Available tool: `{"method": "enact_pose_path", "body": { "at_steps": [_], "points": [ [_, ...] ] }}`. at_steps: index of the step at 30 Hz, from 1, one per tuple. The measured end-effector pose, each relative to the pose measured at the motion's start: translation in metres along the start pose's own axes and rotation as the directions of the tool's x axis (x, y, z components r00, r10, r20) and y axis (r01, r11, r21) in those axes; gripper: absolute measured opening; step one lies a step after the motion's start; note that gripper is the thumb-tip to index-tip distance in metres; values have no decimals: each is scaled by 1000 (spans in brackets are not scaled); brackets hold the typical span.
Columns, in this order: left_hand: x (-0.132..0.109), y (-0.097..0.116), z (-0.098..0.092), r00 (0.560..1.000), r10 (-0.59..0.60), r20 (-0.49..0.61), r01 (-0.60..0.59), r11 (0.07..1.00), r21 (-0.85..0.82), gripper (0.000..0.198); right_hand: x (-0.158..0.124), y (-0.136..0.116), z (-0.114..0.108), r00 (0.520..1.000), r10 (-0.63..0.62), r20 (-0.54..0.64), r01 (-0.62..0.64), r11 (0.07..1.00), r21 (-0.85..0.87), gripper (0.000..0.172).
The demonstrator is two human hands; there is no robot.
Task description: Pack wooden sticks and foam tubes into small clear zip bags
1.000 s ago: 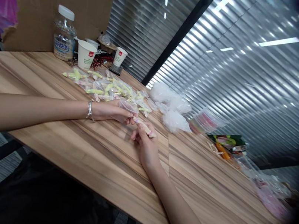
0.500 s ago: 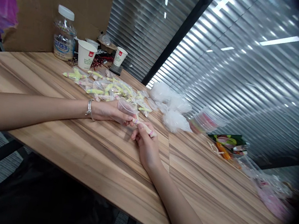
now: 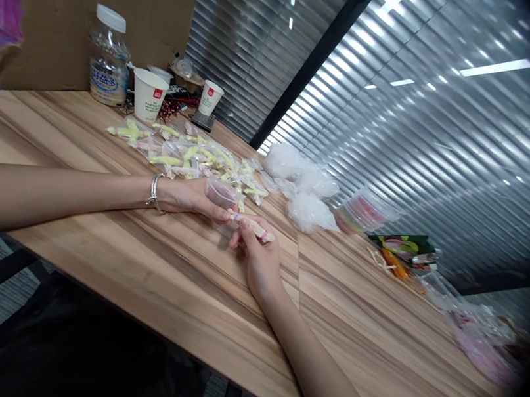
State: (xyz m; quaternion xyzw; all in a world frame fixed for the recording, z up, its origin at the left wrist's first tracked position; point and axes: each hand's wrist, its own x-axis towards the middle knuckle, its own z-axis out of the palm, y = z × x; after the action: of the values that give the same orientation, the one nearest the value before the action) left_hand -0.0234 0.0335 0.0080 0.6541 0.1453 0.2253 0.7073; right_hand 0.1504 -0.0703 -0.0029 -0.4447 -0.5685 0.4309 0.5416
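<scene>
My left hand (image 3: 188, 196), with bangles at the wrist, is closed on a small clear plastic bag (image 3: 220, 191), its thumb and fingers near the bag's edge. Between the thumb and fingers of my right hand (image 3: 263, 261) is a thin cream-coloured stick-like bundle (image 3: 259, 229) with pinkish-purple bands; what it is made of I cannot make out. One end of the bundle meets my left fingertips, by the bag. Just behind my hands lies a spread of small clear bags (image 3: 186, 155) holding yellow and pale pieces.
At the back left stand a lidded plastic jar (image 3: 109, 59), a large paper cup (image 3: 147, 96) and a smaller paper cup (image 3: 210, 99). Clumped clear plastic bags (image 3: 308, 192) lie beyond my hands, beside stacked plastic tubs (image 3: 362, 211). Farther right are a green packet (image 3: 405, 244) and a pinkish bag (image 3: 485, 354).
The banded bundle lies a little lower and flatter between my hands, and more of it shows. Both hands keep their grip; the whole view has shifted slightly.
</scene>
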Motion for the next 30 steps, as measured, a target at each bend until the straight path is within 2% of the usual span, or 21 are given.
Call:
{"method": "enact_pose_path", "body": {
  "at_steps": [9,16,19,24,30],
  "points": [
    [1,2,5,994,79,-70,-72,992,100,28,0,0,-1,999,-34,-24,33,999,-32,23],
    [2,3,6,990,123,-66,-115,987,115,25,-1,-2,-1,998,-57,-30,54,995,-82,25],
    [1,3,6,993,110,-36,-107,992,69,21,1,-2,-1,1000,-18,-21,17,1000,-16,25],
    [0,3,4,998,62,16,-61,997,-45,21,2,-1,0,997,58,43,-65,981,186,24],
    [0,3,4,999,53,7,-53,998,-30,24,2,-2,1,996,66,54,-74,983,171,25]
  ]
}}
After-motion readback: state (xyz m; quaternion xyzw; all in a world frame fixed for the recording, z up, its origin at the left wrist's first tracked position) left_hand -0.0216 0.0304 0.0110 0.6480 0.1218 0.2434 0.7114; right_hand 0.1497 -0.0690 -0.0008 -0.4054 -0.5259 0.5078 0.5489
